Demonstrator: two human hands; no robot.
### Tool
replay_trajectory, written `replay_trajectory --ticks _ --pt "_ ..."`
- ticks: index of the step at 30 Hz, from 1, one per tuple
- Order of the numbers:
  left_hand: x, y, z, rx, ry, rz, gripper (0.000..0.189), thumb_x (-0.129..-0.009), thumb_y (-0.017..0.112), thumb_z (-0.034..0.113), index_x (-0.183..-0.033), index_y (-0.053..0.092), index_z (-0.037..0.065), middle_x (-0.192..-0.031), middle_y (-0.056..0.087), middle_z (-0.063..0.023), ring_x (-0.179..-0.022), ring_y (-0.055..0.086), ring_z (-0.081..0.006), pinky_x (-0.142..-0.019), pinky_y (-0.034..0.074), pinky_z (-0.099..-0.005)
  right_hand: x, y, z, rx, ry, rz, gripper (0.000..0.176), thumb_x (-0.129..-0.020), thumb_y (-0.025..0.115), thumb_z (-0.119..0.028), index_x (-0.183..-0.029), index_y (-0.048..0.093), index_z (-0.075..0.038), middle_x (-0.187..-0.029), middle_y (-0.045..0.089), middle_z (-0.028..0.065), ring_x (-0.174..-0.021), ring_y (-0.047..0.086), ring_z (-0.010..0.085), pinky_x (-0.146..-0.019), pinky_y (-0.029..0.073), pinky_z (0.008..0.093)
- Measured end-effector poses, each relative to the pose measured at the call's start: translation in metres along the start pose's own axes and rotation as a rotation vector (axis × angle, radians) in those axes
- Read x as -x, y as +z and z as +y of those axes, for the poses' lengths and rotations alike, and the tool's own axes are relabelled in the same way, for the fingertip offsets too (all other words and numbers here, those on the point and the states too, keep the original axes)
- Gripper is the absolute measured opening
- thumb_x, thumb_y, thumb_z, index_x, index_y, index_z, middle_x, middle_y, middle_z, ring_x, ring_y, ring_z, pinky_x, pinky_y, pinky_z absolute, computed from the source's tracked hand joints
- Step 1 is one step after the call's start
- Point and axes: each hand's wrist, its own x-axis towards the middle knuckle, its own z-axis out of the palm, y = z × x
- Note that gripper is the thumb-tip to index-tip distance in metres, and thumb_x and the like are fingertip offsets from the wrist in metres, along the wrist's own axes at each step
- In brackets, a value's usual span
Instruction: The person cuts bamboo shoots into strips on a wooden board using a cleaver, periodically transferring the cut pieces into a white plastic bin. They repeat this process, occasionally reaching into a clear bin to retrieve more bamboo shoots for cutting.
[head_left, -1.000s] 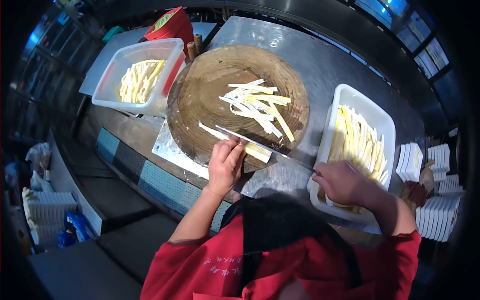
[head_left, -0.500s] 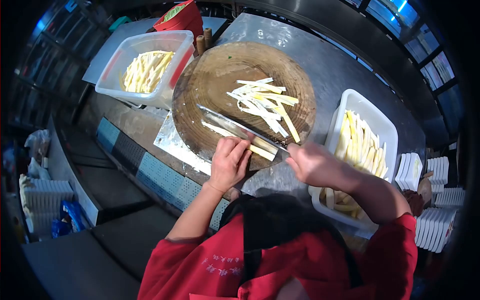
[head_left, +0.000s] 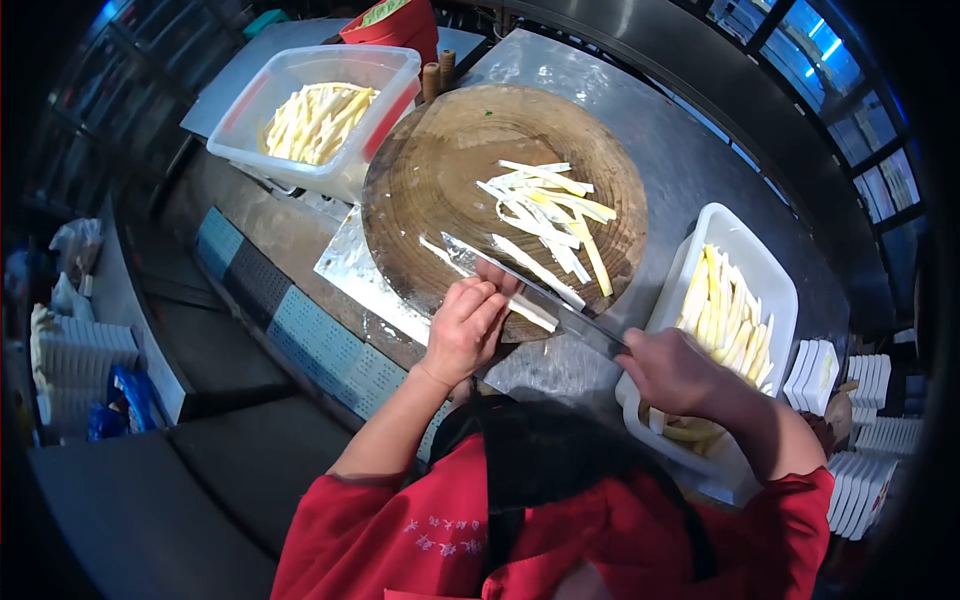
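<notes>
A round wooden chopping block (head_left: 430, 170) carries a loose pile of pale yellow cut strips (head_left: 550, 205). My left hand (head_left: 463, 328) presses down on a pale vegetable piece (head_left: 530, 314) at the block's near edge. My right hand (head_left: 672, 370) grips the handle of a long knife (head_left: 520, 285), whose blade lies across the piece right beside my left fingertips. One fresh strip (head_left: 535, 268) lies just beyond the blade.
A white tub (head_left: 765, 270) of whole pale pieces stands right of the block, under my right wrist. A clear tub (head_left: 300, 75) of cut strips stands at the far left, with a red container (head_left: 395, 18) behind it. Stacks of white trays (head_left: 880, 390) fill the right edge.
The knife slid forward over the piece, then drew back toward my right side. A new strip lies beyond the blade. My left hand stayed on the piece.
</notes>
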Motion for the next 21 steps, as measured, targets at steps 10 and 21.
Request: replay_trajectory --ticks 10,21 --pt "-0.003 -0.007 0.001 0.092 -0.039 -0.065 0.022 -0.069 0.077 0.001 -0.086 0.064 0.002 -0.09 0.06 -0.0114 -0.084 0.058 -0.0314 -0.074 0.049 -0.0383 -0.033 -0.015 0.0 0.048 -0.03 0.174 0.022 -0.092 0.054 -0.019 -0.087 0.056 0.003 -0.071 0.061 0.0248 -0.071 0.061 0.0431 -0.065 0.047 0.0485" --pt "-0.095 0.068 -0.038 -0.113 0.005 -0.28 0.01 -0.074 0.073 0.009 -0.08 0.066 0.005 -0.089 0.063 -0.0157 -0.086 0.058 -0.0354 -0.078 0.047 -0.0444 0.133 0.0 0.031 -0.855 0.572 0.871 0.018 -0.089 0.062 -0.013 -0.084 0.057 0.004 -0.057 0.051 0.0023 -0.046 0.05 0.008 -0.044 0.041 0.0261"
